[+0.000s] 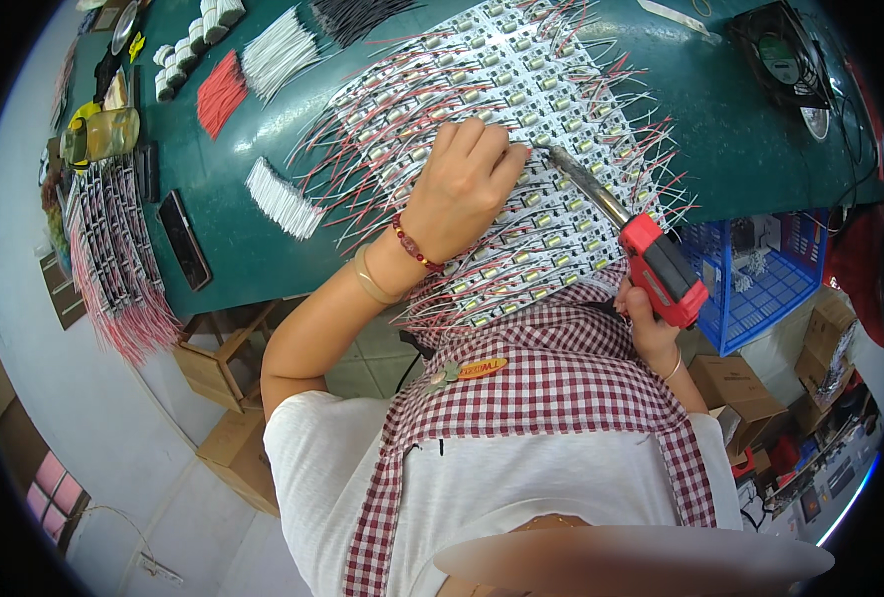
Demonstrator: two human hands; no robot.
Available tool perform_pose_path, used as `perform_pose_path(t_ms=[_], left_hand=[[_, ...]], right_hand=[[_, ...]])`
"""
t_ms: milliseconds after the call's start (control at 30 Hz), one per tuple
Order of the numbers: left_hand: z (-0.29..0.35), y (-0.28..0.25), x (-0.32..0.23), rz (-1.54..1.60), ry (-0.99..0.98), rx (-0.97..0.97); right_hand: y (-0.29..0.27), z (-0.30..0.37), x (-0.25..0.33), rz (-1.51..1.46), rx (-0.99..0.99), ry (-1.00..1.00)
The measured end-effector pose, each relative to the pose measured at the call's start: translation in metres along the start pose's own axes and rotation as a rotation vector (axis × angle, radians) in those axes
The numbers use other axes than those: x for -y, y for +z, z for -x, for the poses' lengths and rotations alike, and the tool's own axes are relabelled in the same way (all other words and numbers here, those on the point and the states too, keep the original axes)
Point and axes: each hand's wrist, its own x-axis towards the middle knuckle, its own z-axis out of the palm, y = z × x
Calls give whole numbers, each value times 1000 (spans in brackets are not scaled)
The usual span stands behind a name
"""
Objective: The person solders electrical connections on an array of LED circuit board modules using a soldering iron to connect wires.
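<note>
The panel (521, 149) of small boards with red and white leads lay on the green table (750, 149), overhanging its near edge. The left hand (462, 189) pressed curled fingers on the panel's middle; the right hand (651, 323) clamped a red soldering iron (626, 234), its tip meeting the panel beside those fingers. Bare table lay right of the panel; wire bundles (281, 199) lay to its left.

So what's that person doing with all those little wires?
A person is working at a green table. The right hand holds a red soldering gun, its tip on a big sheet of small boards with red and white wires. The left hand rests on the sheet beside the tip. Bundles of spare wires lie nearby.
</note>
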Motion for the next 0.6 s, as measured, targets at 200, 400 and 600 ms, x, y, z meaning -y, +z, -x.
perform_pose_path(t_ms=[200, 400, 600], left_hand=[[2, 2, 0, -3, -6, -6], [0, 4, 1, 2, -5, -26], [1, 5, 1, -11, -3, -30]], right_hand=[[-6, 5, -5, -119, 24, 51], [-2, 2, -3, 12, 33, 28], [-4, 3, 5, -119, -6, 61]])
